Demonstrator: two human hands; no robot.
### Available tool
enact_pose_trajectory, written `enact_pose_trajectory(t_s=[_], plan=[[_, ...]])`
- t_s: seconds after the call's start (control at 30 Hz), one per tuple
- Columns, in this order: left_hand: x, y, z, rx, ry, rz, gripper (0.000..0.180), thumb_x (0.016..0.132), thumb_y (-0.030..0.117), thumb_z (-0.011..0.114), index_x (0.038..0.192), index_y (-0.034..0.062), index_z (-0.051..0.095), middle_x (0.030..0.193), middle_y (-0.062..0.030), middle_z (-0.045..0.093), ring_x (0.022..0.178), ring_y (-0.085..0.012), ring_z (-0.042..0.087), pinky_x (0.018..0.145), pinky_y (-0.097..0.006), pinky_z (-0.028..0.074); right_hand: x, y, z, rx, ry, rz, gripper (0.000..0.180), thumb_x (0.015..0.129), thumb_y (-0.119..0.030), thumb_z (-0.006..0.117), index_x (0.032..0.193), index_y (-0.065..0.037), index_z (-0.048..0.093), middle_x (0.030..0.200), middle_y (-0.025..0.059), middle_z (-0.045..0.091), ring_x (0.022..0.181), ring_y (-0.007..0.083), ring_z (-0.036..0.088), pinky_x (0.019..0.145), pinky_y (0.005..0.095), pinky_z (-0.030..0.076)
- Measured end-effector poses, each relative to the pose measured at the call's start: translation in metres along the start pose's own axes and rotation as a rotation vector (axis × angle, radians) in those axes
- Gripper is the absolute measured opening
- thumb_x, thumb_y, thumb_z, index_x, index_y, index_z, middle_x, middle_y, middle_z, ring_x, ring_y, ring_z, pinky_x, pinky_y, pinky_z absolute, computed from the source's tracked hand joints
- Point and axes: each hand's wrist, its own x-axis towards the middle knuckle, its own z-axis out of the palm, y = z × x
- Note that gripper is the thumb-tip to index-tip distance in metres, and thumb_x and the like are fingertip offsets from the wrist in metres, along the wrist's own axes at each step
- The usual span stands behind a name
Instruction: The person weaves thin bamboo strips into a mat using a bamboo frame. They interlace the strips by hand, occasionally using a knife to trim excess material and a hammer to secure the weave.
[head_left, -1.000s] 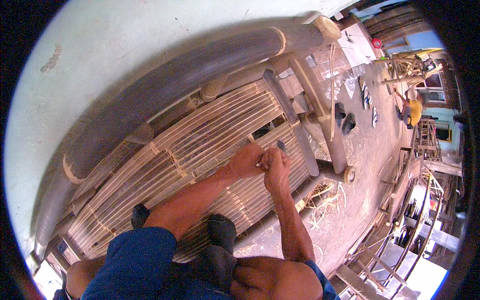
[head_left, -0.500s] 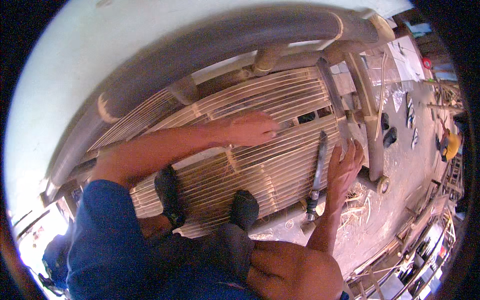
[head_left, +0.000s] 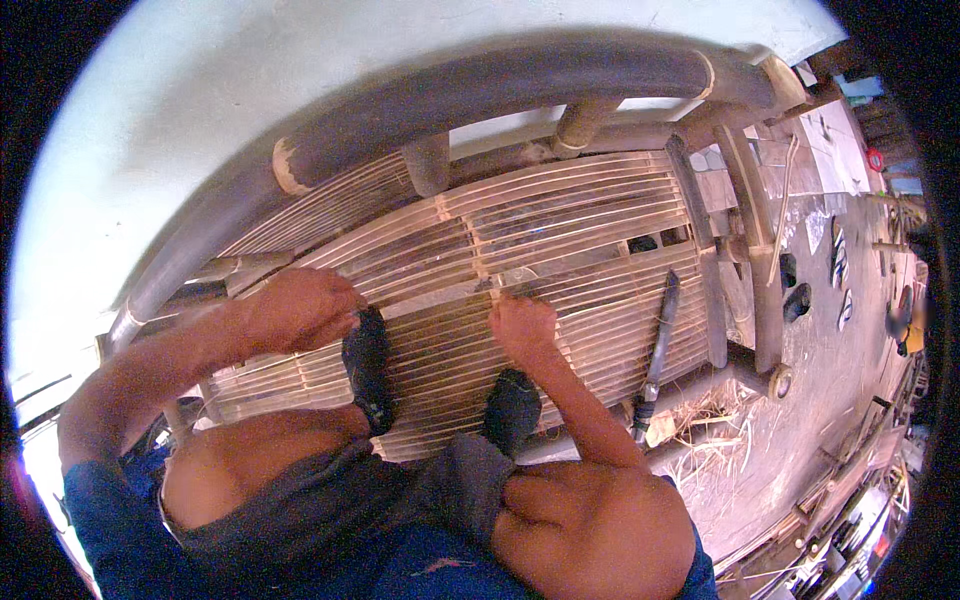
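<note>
I sit with my dark-shod feet [head_left: 369,365] on a bamboo bench seat [head_left: 620,330] made of many thin slats. My left hand [head_left: 305,308] is closed over the slats beside my left foot, near the end of a long gap between slats. What its fingers hold, if anything, is hidden. My right hand [head_left: 524,328] makes a fist at that same gap, close to a cross binding [head_left: 482,262]. Whatever it grips is hidden too. To its right a long knife [head_left: 662,335] with a dark handle lies across the slats, touched by neither hand.
A thick dark bamboo rail [head_left: 500,85] forms the far side, against a pale wall [head_left: 230,70]. A bamboo post [head_left: 760,250] stands at the right end. Shavings [head_left: 715,440] and sandals [head_left: 839,255] lie on the floor. Another person [head_left: 908,320] is at far right.
My left hand has moved left from mid-seat to beside my left foot. The right hand has left the knife's side, moved left to the gap and closed. The view has shifted slightly.
</note>
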Motion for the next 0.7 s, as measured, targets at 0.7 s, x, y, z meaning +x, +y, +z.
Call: enact_pose_trajectory(t_s=[0.7], plan=[[0.2,0.027,0.158,-0.587,0.363,-0.137,0.057,0.09,0.046,0.061,0.124,-0.0004,0.056,0.11,-0.0302,0.064,0.099,-0.0467,0.064,0.088,-0.054,0.051,-0.062,0.035,-0.239,1.028,0.001,0.3,0.026,0.097,-0.028,0.061,0.095,-0.003,0.068,0.058,-0.0073,0.04,0.049,0.0041,0.037,0.045,0.0217,0.029]])
